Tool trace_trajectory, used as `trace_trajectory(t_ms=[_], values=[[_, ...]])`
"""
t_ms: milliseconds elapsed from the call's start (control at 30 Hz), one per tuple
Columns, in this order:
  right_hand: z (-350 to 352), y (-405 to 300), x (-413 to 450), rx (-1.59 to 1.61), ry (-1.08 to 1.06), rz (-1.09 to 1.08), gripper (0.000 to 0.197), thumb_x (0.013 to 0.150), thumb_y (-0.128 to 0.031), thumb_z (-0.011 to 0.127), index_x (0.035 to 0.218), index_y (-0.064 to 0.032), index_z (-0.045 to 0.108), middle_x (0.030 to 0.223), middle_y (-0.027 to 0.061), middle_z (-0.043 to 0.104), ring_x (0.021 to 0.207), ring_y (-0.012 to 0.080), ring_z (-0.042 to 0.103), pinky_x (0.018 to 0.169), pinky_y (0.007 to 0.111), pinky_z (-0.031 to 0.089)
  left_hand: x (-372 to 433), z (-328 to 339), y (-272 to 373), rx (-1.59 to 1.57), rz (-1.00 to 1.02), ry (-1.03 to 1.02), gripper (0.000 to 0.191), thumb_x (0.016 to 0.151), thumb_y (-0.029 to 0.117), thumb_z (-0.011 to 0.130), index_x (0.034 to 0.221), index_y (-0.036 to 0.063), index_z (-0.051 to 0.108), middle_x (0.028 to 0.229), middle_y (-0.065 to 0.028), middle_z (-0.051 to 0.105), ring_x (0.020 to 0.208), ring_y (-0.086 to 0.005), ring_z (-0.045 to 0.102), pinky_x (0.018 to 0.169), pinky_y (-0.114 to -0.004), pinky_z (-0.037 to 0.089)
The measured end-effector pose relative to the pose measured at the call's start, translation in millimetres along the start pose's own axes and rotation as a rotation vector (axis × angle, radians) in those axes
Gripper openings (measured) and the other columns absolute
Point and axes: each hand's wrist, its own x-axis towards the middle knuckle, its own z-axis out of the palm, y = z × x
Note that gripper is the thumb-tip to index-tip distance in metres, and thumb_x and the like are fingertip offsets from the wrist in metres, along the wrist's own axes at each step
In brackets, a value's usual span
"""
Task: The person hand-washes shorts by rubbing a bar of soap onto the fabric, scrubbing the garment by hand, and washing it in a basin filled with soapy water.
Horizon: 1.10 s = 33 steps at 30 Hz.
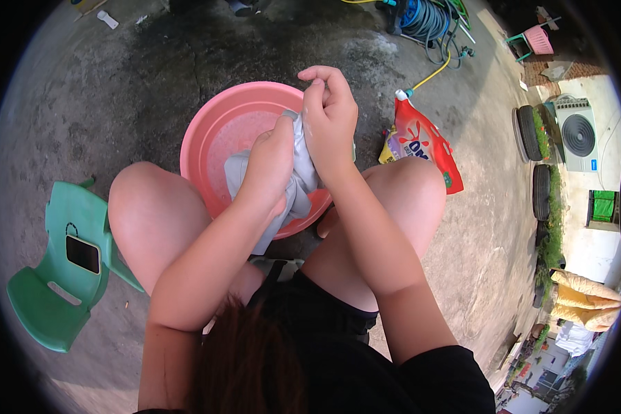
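Note:
A pink plastic basin (192,135) holding soapy water (238,124) sits on the ground between my knees. Wet light grey cloth (301,155) hangs over it, bunched between my two hands, and one end drapes over the near rim. My left hand (271,158) is closed around the cloth, thumb on top by its upper edge. Against the other side of the cloth lies my right hand (332,121), wet with a little foam. Its index finger is bent outward and the other fingers curl in; whether they grip any cloth is hidden.
A red OMO detergent pouch (424,139) with a white cap stands by my right knee. On my left a green plastic chair (64,290) carries a phone (83,253). A hose reel (424,20) with a yellow hose (432,73) lies ahead on the wet concrete (155,72).

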Motion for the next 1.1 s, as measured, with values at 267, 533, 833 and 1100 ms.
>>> trace_trajectory(t_ms=[267, 533, 833, 1100], values=[[11, -11, -29, -0.162, -0.080, -0.519, 0.013, 0.073, 0.004, 0.052, 0.083, -0.0037, 0.058, 0.059, 0.0067, 0.058, 0.047, 0.0146, 0.052, 0.045, 0.026, 0.041, 33, -43, -10, -0.267, 0.250, -0.403, 0.020, 0.092, 0.019, 0.041, 0.090, 0.0058, 0.057, 0.083, -0.0036, 0.056, 0.073, -0.0105, 0.056, 0.061, -0.025, 0.045], [2, 3, -9, -0.136, -0.044, -0.150, 0.011, 0.081, 0.000, 0.051, 0.089, -0.0040, 0.057, 0.053, 0.0068, 0.052, 0.044, 0.0107, 0.049, 0.042, 0.026, 0.037, 1, 3, 11, -0.043, 0.013, 0.022, 0.028, 0.094, 0.024, 0.037, 0.101, 0.0046, 0.057, 0.095, -0.0041, 0.060, 0.088, -0.0127, 0.059, 0.072, -0.027, 0.048], [5, -2, -16, -0.116, -0.034, -0.313, 0.011, 0.082, 0.001, 0.050, 0.088, -0.0038, 0.058, 0.050, 0.0002, 0.047, 0.044, 0.0019, 0.043, 0.043, 0.021, 0.032, 10, -5, 6, -0.088, 0.163, -0.115, 0.023, 0.092, 0.022, 0.041, 0.094, 0.0053, 0.057, 0.089, -0.0044, 0.059, 0.081, -0.0113, 0.058, 0.068, -0.027, 0.047], [13, -12, -26, -0.067, -0.051, -0.437, 0.011, 0.074, 0.001, 0.054, 0.083, -0.0048, 0.058, 0.052, 0.0059, 0.052, 0.044, 0.0162, 0.052, 0.043, 0.028, 0.039, 25, -27, -1, -0.250, 0.164, -0.211, 0.019, 0.090, 0.018, 0.041, 0.084, 0.0063, 0.055, 0.080, -0.0037, 0.056, 0.068, -0.0099, 0.055, 0.058, -0.026, 0.045]])
